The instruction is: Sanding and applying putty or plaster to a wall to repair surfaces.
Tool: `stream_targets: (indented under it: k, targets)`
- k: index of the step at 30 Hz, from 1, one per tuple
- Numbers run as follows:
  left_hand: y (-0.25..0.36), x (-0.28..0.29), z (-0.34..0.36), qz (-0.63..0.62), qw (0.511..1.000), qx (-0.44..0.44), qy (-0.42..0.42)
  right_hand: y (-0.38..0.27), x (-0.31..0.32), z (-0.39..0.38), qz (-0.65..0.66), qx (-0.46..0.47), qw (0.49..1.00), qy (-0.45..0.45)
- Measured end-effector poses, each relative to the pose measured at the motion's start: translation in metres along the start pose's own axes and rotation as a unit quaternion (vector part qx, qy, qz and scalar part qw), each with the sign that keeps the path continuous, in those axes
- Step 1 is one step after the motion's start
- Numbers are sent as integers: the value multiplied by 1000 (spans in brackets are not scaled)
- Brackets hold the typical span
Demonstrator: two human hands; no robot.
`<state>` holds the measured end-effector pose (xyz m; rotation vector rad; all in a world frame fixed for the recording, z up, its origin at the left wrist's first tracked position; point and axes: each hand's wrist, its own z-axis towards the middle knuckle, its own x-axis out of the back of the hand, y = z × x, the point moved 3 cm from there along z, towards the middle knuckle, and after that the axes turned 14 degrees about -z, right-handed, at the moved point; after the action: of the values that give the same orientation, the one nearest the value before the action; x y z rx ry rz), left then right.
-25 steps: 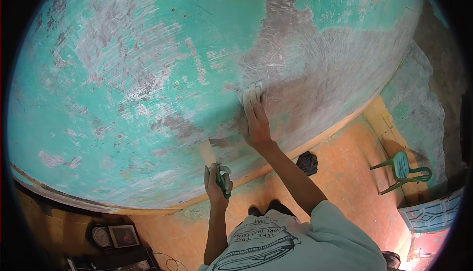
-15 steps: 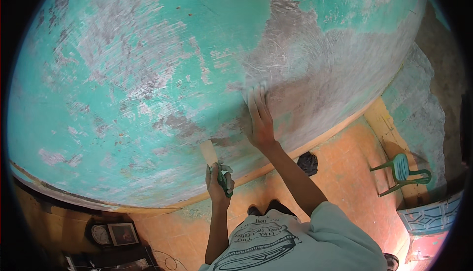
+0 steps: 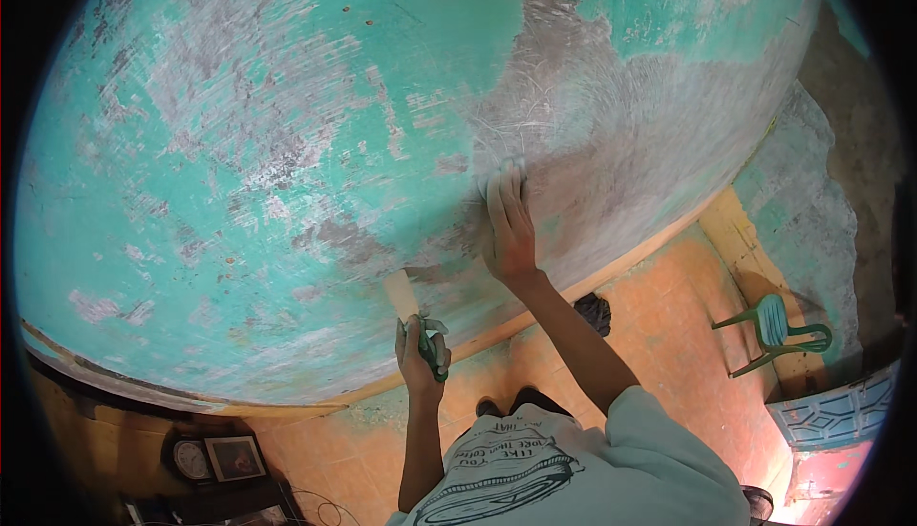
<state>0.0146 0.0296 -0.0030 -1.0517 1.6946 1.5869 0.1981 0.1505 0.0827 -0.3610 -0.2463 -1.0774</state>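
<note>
A large wall point(image 3: 430, 29) fills the upper view, its turquoise paint worn and scratched through to grey. My left hand point(image 3: 420, 352) grips the green handle of a scraper point(image 3: 403, 297). The scraper's broad pale blade points up toward the wall's lower part; whether it touches cannot be told. Higher and to the right, my right hand point(image 3: 510, 230) presses against the wall where turquoise meets bare grey, fingers together and stretched upward. A pale edge shows at its fingertips, as of something flat under them, but its kind is hidden.
Below the wall lies an orange tiled floor point(image 3: 659, 335). A black bag-like bundle point(image 3: 593, 314) rests by the wall's foot. To the right stands a green chair point(image 3: 772, 327). At lower left are a clock point(image 3: 192, 459), a framed picture point(image 3: 236, 457) and loose cables point(image 3: 330, 509).
My right hand has shifted slightly right and down along the wall. The left hand with the scraper has hardly moved. The view has tilted a little.
</note>
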Motion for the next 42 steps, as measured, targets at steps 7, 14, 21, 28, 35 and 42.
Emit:
stream_targets:
  k: [7, 14, 21, 28, 35, 42]
  targets:
    - [1, 2, -2, -13, 1000, 2, -13, -17, 13, 49, 39, 17, 999, 1]
    - [1, 2, -2, -28, 1000, 9, -3, -4, -3, -1, 17, 0, 1000, 7]
    - [1, -3, -2, -25, 1000, 10, -3, 0, -1, 13, 26, 12, 999, 29]
    - [1, -2, -2, -12, 1000, 9, -3, -13, 0, 21, 34, 38, 997, 50]
    - [-1, -5, -3, -25, 1000, 10, -4, -17, 3, 16, 25, 16, 1000, 5]
    - [2, -4, -4, -8, 1000, 8, 1, -31, 8, 37, 42, 10, 999, 4]
